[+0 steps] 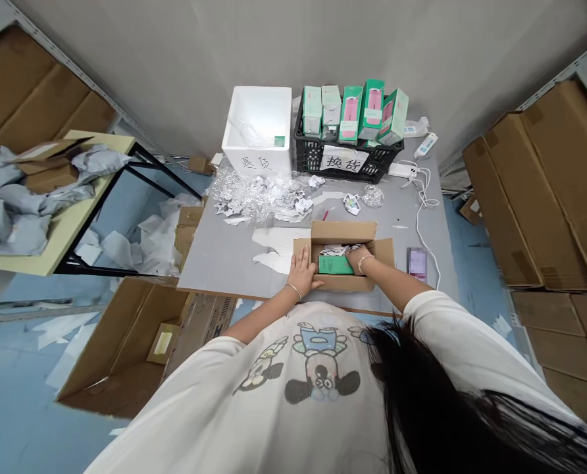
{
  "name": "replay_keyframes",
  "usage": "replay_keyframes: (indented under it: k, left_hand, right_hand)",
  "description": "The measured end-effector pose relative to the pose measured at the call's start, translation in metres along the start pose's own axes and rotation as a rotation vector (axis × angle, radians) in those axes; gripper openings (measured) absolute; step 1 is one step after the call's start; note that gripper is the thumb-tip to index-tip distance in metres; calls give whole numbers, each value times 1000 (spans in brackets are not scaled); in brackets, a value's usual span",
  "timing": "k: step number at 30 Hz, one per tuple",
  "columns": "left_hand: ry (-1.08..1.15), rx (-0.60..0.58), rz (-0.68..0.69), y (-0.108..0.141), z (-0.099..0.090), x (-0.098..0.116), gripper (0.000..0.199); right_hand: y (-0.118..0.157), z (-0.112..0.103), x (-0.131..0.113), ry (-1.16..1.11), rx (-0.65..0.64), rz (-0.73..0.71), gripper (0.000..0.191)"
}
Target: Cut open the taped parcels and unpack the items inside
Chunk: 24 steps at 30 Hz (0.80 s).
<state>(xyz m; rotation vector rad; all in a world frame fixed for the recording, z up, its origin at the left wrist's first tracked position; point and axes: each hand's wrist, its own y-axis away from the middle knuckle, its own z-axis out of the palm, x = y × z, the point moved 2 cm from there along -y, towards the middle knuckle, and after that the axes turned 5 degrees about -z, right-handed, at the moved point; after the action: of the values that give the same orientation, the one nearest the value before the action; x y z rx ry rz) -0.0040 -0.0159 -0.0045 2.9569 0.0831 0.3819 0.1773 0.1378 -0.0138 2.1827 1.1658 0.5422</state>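
An open cardboard box (345,284) stands near the front edge of the grey table, its flaps folded outward. Inside it lies a green product box (335,265), with crumpled paper (333,250) behind it. My left hand (301,268) rests on the left flap, fingers stretched out and thumb apart. My right hand (357,258) reaches down into the right side of the carton, by the green box and the paper. Its fingers are hidden inside, so I cannot see whether they grip anything.
A white foam bin (257,141) and a black crate (318,158) of green boxes stand at the back. Crumpled paper and plastic wrap (264,197) lie before them. At right are a phone (416,264) and white cable (418,224). A large open carton (126,342) sits on the floor at left.
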Motion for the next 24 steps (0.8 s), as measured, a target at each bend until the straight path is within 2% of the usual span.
replay_keyframes:
  k: [5,11,14,17,21,24]
  left_hand:
    - [45,43,22,1,6,-2,55]
    - [75,50,28,-1,4,-1,53]
    - [83,27,15,-1,1,-1,46]
    - [109,-4,-13,-1,-1,-1,36]
    - [112,-36,-4,0,-1,-1,40]
    - [109,-35,-4,0,0,-1,38]
  right_hand:
    - [3,6,3,8,73,-67,70]
    - [-2,6,-8,-2,72,88,50]
    - [0,-1,-9,-18,114,63,54]
    - [13,-18,-3,-52,239,16,63]
    - [38,-45,2,-112,454,-27,74]
    - [47,-62,-5,-156,562,-79,80]
